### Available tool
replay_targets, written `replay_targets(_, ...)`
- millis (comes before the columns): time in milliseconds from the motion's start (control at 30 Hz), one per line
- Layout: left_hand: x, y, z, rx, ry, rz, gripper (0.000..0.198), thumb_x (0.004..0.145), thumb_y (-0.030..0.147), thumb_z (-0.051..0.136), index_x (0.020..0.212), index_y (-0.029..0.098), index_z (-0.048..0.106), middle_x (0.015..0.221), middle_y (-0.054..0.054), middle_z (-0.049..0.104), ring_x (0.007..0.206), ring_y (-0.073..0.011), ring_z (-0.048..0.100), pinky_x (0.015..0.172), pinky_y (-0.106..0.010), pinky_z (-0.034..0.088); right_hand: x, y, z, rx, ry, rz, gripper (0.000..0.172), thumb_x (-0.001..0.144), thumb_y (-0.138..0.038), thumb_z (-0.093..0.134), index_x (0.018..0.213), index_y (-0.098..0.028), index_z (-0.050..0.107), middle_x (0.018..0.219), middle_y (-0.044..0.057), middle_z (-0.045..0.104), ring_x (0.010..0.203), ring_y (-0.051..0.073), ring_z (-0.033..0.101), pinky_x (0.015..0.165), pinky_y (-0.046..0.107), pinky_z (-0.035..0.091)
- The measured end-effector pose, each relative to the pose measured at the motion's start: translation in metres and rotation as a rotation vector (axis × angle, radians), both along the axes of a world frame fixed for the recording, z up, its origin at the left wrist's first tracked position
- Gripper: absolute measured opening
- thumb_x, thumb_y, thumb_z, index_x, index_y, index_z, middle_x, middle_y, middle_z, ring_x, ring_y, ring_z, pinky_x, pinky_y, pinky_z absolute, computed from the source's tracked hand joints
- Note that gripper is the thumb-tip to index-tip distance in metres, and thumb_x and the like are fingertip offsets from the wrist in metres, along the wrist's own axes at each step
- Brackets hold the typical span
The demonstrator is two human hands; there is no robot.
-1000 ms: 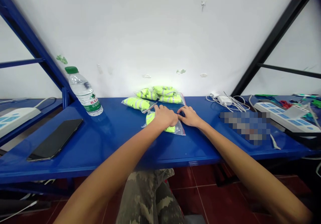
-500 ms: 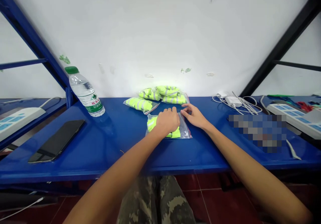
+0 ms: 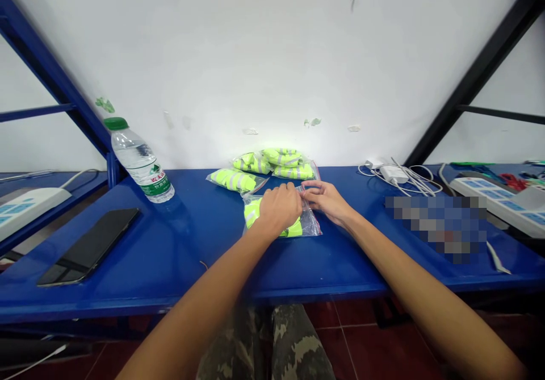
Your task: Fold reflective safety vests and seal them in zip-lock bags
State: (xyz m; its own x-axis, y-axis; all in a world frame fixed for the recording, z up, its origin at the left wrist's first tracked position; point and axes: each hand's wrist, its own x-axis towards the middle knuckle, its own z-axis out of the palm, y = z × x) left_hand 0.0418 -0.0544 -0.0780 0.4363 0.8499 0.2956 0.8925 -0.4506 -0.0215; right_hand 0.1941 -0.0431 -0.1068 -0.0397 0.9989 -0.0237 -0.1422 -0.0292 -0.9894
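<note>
Clear plastic bag (image 3: 310, 222), red-edged, bright yellow pale-banded cloth (image 3: 251, 212) bundled inside; on bench (image 3: 200, 238), under left grip (image 3: 281, 207), curled over, hold impossible to tell; far corner pinched in right grip (image 3: 328, 200).

Bare hands (image 3: 281, 207), slim bare forearms (image 3: 225, 280), camouflage trousers (image 3: 296, 340) — mottled dark brown, olive and pale tan

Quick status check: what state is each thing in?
Front bag, filled, lying flat; seal unclear
Left hand, curled over the front bag
Right hand, fingers at the bag's edge
Rear bags, filled
Bottle, standing, capped
Phone, lying flat, screen dark
Cable, loosely coiled
Power strips, on or off unclear
</note>
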Motion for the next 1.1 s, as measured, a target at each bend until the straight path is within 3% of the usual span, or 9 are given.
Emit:
replay_targets(100, -0.002, 0.003, -0.002, 0.012, -0.001, -0.022, 0.035, 0.097, 0.029, 0.028, 0.099, 0.012, 0.059, 0.095, -0.015, 0.067, 0.091, -0.0309, 0.068, 0.075, -0.042, 0.050, 0.000, 0.001, -0.003, -0.010, -0.061, 0.038, 0.030, 0.065, -0.033, 0.083, 0.081, -0.014, 0.065, 0.067, 0.001, 0.066, 0.055, 0.011, 0.061, 0.052, 0.024, 0.053)
replay_targets(200, -0.004, 0.007, -0.005, 0.031, -0.028, -0.029, 0.036, 0.098, 0.032, 0.027, 0.098, 0.015, 0.060, 0.093, -0.012, 0.068, 0.087, -0.0296, 0.069, 0.072, -0.040, 0.051, 0.000, 0.002, -0.005, 0.026, -0.107, 0.060, 0.037, 0.060, -0.043, 0.085, 0.070, -0.015, 0.064, 0.059, -0.002, 0.061, 0.049, 0.010, 0.057, 0.049, 0.025, 0.052)
replay_targets(533, -0.008, 0.016, -0.006, -0.075, -0.052, -0.011, 0.042, 0.098, 0.036, 0.025, 0.093, 0.019, 0.063, 0.095, -0.010, 0.071, 0.089, -0.0299, 0.070, 0.073, -0.041, 0.052, -0.003, 0.002, -0.010, 0.059, -0.146, 0.053, 0.046, 0.060, -0.057, 0.081, 0.068, -0.015, 0.063, 0.056, -0.001, 0.059, 0.045, 0.010, 0.055, 0.046, 0.026, 0.052)
replay_targets(800, -0.007, 0.012, -0.005, -0.076, -0.051, -0.004, 0.042, 0.098, 0.037, 0.026, 0.097, 0.018, 0.064, 0.095, -0.012, 0.072, 0.087, -0.0306, 0.070, 0.073, -0.041, 0.052, -0.005, 0.003, -0.012, 0.085, -0.217, -0.058, 0.038, 0.064, -0.050, 0.079, 0.073, -0.015, 0.066, 0.060, 0.000, 0.062, 0.048, 0.009, 0.054, 0.043, 0.021, 0.047)
replay_targets(1100, -0.005, 0.006, 0.000, -0.085, -0.056, 0.012, 0.040, 0.098, 0.035, 0.027, 0.101, 0.017, 0.063, 0.098, -0.013, 0.071, 0.090, -0.0291, 0.069, 0.078, -0.039, 0.050, -0.005, 0.003, -0.011, 0.112, -0.251, -0.088, 0.028, 0.065, -0.041, 0.076, 0.070, -0.016, 0.065, 0.058, -0.001, 0.062, 0.050, 0.010, 0.053, 0.045, 0.022, 0.044)
